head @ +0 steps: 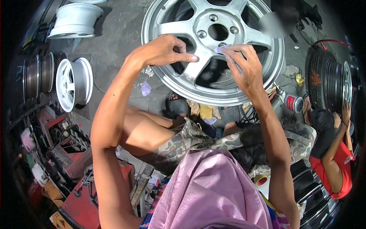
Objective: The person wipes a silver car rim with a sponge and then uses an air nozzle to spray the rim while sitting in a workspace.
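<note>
A silver multi-spoke alloy wheel lies face up before me, raised above the floor. My right hand pinches a small piece of purple sandpaper between thumb and fingers. The paper is at the hub's near edge, beside a lug hole. My left hand is over the wheel's left side. Its thumb tip touches a spoke, while its other fingers curl above a gap between spokes, apart from the thumb. Nothing shows in that hand.
Purple paper scrap and yellow paper lie on the floor. A white wheel stands left, near red toolboxes. On the right are a can, a tyre and a seated person in red. A dark animal is beyond.
</note>
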Motion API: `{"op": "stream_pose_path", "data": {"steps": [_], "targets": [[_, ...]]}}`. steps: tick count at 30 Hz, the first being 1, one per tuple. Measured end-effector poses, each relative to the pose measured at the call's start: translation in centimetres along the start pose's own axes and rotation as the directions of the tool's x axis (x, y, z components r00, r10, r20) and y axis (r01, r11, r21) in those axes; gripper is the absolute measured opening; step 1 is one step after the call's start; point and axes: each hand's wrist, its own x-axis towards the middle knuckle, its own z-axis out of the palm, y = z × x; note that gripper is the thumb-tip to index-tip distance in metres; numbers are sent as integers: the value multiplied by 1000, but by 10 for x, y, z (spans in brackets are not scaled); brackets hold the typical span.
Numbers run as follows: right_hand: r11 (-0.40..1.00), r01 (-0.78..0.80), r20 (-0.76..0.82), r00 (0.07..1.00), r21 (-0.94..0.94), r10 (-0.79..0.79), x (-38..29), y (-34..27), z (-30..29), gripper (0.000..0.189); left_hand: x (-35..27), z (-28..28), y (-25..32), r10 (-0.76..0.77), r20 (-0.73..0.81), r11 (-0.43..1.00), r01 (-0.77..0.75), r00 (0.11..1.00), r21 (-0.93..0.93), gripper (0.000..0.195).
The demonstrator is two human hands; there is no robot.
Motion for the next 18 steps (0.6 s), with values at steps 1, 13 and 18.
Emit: {"op": "stream_pose_path", "data": {"steps": [1,13,18], "targets": [[1000,2,0,1000,-5,-2,0,-3,-2,29,1,1,5,-10,13,1000,10,1000,25,59],[919,-165,593,800,357,-87,-11,-41,-1,18,-21,-2,-1,3,-21,988,0,1000,151,41],[964,-42,660,737,262,-147,-3,-48,-12,16,-43,-16,-3,44,-169,995,-27,985,100,35]]}}
